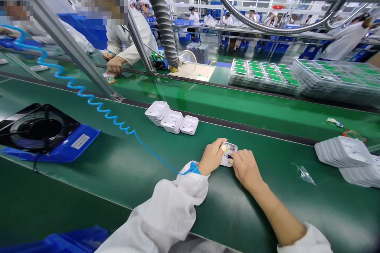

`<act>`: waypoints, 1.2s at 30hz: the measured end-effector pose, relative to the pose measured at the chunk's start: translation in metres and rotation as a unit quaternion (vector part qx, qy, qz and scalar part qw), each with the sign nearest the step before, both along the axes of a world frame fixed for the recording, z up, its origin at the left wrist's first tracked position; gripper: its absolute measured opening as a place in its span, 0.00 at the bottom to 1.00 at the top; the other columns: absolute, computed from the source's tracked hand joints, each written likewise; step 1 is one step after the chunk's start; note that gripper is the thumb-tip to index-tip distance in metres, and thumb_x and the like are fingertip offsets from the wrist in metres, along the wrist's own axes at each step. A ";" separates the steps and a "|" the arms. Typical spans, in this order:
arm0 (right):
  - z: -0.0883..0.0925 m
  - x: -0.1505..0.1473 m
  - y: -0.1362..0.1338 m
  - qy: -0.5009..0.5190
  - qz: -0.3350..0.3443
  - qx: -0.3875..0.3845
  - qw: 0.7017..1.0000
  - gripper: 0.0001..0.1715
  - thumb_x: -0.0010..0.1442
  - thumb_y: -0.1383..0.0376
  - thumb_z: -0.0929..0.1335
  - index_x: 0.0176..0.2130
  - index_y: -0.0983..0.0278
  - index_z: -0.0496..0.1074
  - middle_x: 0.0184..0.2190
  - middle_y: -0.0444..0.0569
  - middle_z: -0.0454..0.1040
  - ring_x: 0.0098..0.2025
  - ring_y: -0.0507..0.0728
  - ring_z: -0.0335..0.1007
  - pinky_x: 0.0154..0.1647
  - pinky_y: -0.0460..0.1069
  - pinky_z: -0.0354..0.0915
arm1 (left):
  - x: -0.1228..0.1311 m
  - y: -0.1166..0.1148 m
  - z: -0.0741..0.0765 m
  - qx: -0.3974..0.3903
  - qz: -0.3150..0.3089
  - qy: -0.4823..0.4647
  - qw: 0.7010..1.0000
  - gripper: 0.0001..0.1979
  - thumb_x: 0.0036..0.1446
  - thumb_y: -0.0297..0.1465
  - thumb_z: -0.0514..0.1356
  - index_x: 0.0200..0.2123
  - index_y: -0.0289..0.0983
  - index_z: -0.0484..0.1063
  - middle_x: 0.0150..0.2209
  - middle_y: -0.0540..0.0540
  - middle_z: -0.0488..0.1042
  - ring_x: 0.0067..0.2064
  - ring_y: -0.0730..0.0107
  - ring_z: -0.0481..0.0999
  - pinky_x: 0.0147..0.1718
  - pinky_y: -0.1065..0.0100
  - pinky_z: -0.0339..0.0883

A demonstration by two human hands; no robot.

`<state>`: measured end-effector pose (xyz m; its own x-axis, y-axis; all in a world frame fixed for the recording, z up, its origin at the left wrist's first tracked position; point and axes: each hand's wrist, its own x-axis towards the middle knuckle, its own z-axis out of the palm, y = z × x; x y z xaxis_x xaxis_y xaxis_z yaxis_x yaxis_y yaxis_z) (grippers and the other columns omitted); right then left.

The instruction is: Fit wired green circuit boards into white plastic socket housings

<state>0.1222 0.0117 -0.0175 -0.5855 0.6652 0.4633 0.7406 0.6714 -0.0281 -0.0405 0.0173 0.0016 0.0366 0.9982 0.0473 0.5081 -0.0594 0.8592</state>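
My left hand (211, 156) and my right hand (245, 168) meet over a small white plastic housing (228, 153) lying on the green mat. The left hand grips its left side, with a yellow-tipped finger on top. My right hand's fingertips press into the open housing, where small yellow and dark parts show. A blue coiled wrist-strap cord (97, 104) runs from my left wrist up to the left.
Three white housings (172, 120) lie in a row beyond my hands. White covers (344, 152) are stacked at the right beside a clear bag scrap (304, 173). A fan unit (41, 130) sits left. Trays of green boards (264, 73) and other workers stand opposite.
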 end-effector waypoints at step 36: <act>0.042 0.030 0.153 0.382 -0.211 -0.345 0.831 0.23 0.53 0.55 0.63 0.46 0.65 0.65 0.47 0.55 0.70 0.48 0.59 0.67 0.44 0.51 0.64 | -0.034 0.014 -0.009 0.190 0.136 0.165 0.958 0.11 0.57 0.27 0.51 0.44 0.36 0.67 0.48 0.42 0.68 0.51 0.59 0.64 0.49 0.57 0.59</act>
<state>0.1525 0.1651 0.0247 0.0566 0.9983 0.0160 0.4954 -0.0142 -0.8686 -0.0740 0.0316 -0.0076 -0.1468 0.8860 0.4398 0.7894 -0.1630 0.5918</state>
